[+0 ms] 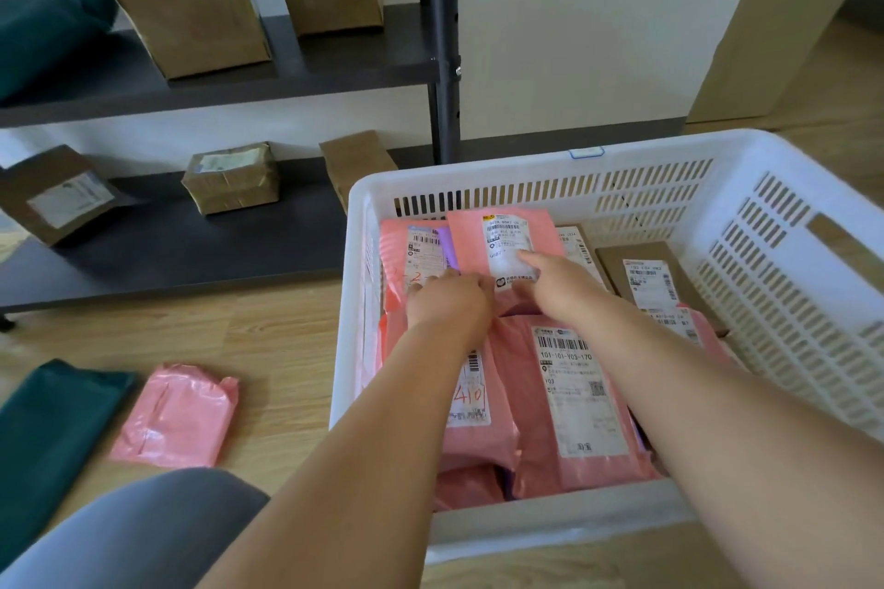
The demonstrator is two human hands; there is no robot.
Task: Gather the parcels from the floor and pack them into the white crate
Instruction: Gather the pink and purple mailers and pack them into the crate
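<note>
Pink mailer [471, 239] lies flat atop others at the far side of the crate [478, 179], long axis running away from us, label [507, 239] top toward the far wall, leaning a little left. We judge it is being pressed down to settle the layer. Our right hand [559, 285] lays a straight forefinger on the label. Our left hand [449, 299] bends its fingers at the near-left corner; whether they pinch, we cannot tell. Left on the floor [287, 349] wait a pink parcel [177, 416] and a green parcel [48, 435].

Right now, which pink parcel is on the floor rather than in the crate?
The pink parcel lying on the wooden floor left of the white crate, beside the dark green parcel. The other pink parcels all lie inside the crate.
</note>
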